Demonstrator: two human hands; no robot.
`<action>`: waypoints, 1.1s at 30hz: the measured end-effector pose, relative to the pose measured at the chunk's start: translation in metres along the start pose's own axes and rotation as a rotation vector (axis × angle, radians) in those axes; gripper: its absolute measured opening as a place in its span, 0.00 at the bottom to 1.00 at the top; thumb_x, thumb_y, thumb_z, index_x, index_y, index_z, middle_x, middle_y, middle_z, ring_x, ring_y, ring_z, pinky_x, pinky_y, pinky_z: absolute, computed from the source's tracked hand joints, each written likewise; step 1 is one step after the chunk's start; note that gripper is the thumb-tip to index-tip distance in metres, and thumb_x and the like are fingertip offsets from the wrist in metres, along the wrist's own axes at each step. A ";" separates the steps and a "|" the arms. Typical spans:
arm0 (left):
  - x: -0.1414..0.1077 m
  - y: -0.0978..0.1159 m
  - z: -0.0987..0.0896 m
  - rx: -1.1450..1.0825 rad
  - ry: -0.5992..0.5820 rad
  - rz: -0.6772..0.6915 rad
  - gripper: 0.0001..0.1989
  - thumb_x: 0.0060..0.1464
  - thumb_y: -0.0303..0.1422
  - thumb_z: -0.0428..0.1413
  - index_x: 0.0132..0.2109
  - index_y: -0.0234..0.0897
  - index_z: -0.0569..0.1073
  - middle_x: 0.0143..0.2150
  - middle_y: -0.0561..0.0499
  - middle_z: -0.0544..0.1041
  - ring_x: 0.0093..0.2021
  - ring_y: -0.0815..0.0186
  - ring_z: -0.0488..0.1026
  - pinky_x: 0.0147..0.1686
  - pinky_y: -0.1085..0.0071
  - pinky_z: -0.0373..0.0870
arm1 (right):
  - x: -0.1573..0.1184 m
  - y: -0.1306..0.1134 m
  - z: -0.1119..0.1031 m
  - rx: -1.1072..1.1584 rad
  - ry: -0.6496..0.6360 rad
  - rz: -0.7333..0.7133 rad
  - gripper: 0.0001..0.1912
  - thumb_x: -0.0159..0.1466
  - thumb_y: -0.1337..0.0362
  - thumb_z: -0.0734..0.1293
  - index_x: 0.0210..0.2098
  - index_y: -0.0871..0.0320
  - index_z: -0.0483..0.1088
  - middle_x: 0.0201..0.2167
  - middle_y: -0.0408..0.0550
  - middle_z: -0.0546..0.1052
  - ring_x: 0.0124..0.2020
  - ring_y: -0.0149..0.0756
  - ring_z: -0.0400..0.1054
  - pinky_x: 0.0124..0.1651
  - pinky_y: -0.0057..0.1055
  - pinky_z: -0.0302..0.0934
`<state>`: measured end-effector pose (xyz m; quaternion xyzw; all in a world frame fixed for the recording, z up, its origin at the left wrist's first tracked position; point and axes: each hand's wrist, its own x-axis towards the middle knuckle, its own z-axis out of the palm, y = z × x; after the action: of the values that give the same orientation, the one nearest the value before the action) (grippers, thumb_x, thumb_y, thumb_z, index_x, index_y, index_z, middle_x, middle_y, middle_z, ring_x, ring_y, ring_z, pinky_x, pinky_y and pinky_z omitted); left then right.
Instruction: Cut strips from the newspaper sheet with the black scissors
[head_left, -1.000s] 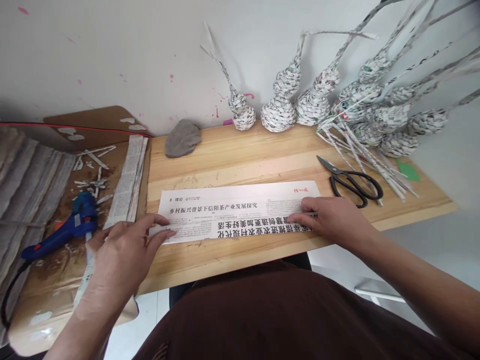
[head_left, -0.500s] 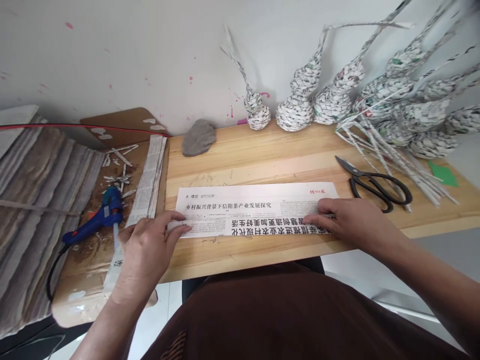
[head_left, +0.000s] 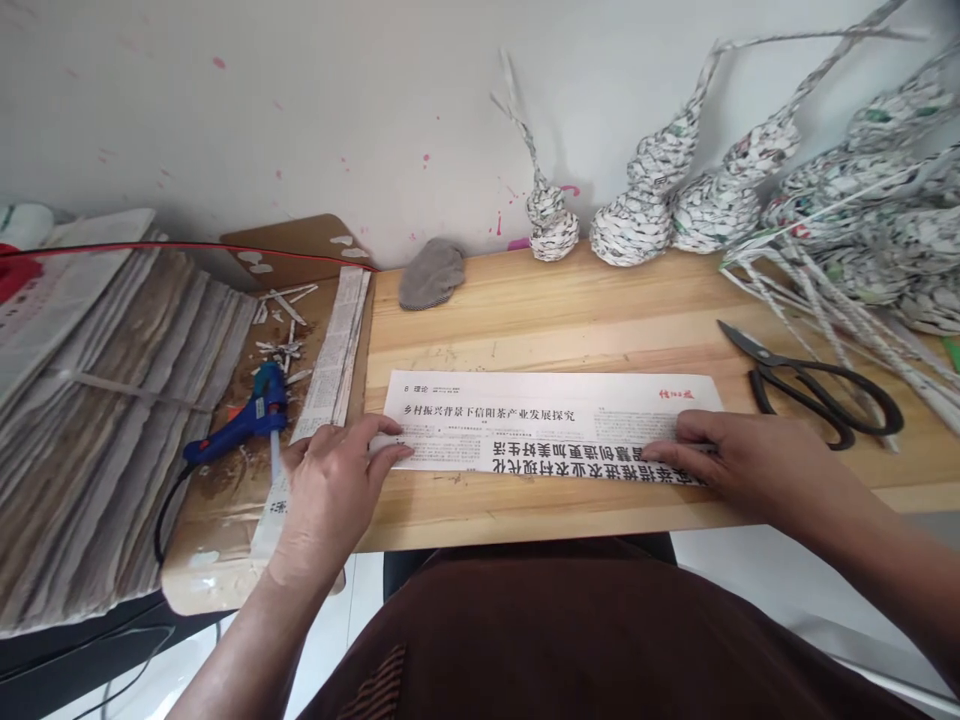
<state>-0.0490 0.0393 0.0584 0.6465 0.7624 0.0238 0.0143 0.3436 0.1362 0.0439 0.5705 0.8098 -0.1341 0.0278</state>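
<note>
A folded newspaper sheet (head_left: pixel 450 432) lies lengthwise on the wooden table, its lower part turned up so that large upside-down print shows. My left hand (head_left: pixel 337 480) pinches its left end between thumb and fingers. At the right end, my right hand (head_left: pixel 720 460) grips the sheet the same way, thumb low and fingers on top. Some fingertips of both hands are hidden. Black-handled scissors (head_left: pixel 810 385) rest just beyond my right hand. Left of my left hand lie long newspaper strips (head_left: pixel 337 340) and a blue glue gun (head_left: pixel 244 425).
Several woven paper gourd shapes (head_left: pixel 634 220) stand along the wall, with rolled paper sticks (head_left: pixel 821 290) at the right. A grey cloth (head_left: pixel 433 274) lies at the table's back. On the left rises a tall newspaper stack (head_left: pixel 127 400), with a red cord (head_left: pixel 225 248) running across.
The view has swung left, so everything appears farther right. Both hands keep hold of the newspaper sheet, and slightly more of the large print shows along its lower edge.
</note>
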 end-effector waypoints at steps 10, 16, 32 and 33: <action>0.005 -0.005 0.002 -0.092 -0.025 -0.046 0.14 0.61 0.47 0.54 0.46 0.45 0.76 0.37 0.47 0.80 0.45 0.50 0.75 0.55 0.48 0.61 | -0.001 0.010 0.008 -0.030 0.025 -0.014 0.41 0.59 0.24 0.49 0.22 0.51 0.69 0.18 0.46 0.72 0.21 0.39 0.63 0.26 0.31 0.44; 0.005 -0.005 0.001 -0.129 -0.036 -0.050 0.14 0.61 0.46 0.54 0.46 0.45 0.76 0.37 0.47 0.80 0.45 0.50 0.75 0.55 0.48 0.60 | -0.003 0.006 0.003 -0.014 -0.031 0.022 0.42 0.58 0.23 0.48 0.24 0.51 0.71 0.20 0.46 0.75 0.22 0.41 0.66 0.28 0.33 0.47; 0.004 -0.012 0.006 -0.237 0.030 -0.034 0.12 0.58 0.44 0.58 0.44 0.43 0.78 0.32 0.50 0.78 0.41 0.53 0.73 0.51 0.53 0.64 | -0.005 0.011 0.009 0.001 0.113 -0.051 0.41 0.57 0.23 0.49 0.20 0.51 0.69 0.15 0.41 0.71 0.17 0.37 0.64 0.24 0.29 0.46; 0.005 -0.012 0.006 -0.228 0.024 -0.036 0.12 0.58 0.44 0.59 0.44 0.43 0.78 0.32 0.50 0.78 0.41 0.53 0.73 0.51 0.52 0.63 | -0.005 0.010 0.009 0.000 0.121 -0.063 0.41 0.58 0.23 0.50 0.19 0.51 0.69 0.14 0.41 0.70 0.16 0.37 0.63 0.24 0.29 0.46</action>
<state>-0.0614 0.0420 0.0517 0.6267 0.7662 0.1180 0.0791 0.3540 0.1329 0.0338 0.5518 0.8276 -0.1002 -0.0252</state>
